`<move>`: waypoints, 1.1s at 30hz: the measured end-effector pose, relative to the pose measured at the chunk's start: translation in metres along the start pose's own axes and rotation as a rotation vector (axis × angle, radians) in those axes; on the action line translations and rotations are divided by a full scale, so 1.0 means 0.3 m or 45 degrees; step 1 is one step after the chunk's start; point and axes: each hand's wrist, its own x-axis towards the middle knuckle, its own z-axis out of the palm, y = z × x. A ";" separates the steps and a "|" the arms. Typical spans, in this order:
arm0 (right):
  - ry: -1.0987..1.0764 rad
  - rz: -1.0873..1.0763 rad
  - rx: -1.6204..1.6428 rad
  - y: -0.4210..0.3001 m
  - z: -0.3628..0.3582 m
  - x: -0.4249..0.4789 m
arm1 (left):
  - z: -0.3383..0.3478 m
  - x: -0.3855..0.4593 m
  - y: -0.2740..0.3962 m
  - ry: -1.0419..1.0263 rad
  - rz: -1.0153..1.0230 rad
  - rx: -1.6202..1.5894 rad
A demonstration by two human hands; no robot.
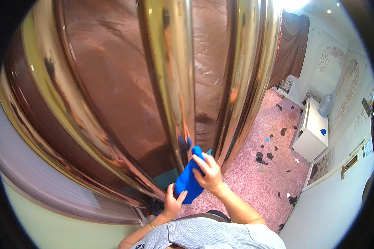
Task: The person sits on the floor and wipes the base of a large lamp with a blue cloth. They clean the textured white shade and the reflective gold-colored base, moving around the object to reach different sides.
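A bright blue cloth (190, 183) is stretched between my two hands, low in the middle of the view. My left hand (173, 202) pinches its lower left end, thumb on top. Near the upper end, my right hand (208, 172) grips the same cloth with bent fingers. Just beyond the cloth's tip stands a shiny gold-coloured metal tube (174, 77), which mirrors the blue. More such tubes (78, 115) rise on both sides, with brown plastic sheeting (112, 77) between them. Whether the cloth touches the tube, I cannot tell.
Dark scraps (261, 158) lie strewn over the pink shaggy carpet (246, 183) at right. A low white cabinet (313, 133) carries a large clear plastic bottle (325, 105) and a small blue piece (323, 132). A white door (333, 199) stands at the lower right.
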 end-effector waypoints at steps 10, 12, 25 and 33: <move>0.706 -0.521 -0.627 0.349 -0.757 0.877 | 0.785 0.910 0.654 0.473 1.136 0.281; 0.744 -0.423 -0.801 0.407 -0.878 1.053 | 0.958 1.080 0.784 0.721 1.139 0.524; 0.456 -0.209 -0.119 0.974 -0.806 1.009 | 1.367 1.360 0.414 0.462 0.860 0.395; 0.329 -0.095 0.028 1.374 -0.715 0.707 | 1.545 1.285 -0.012 0.483 0.721 0.502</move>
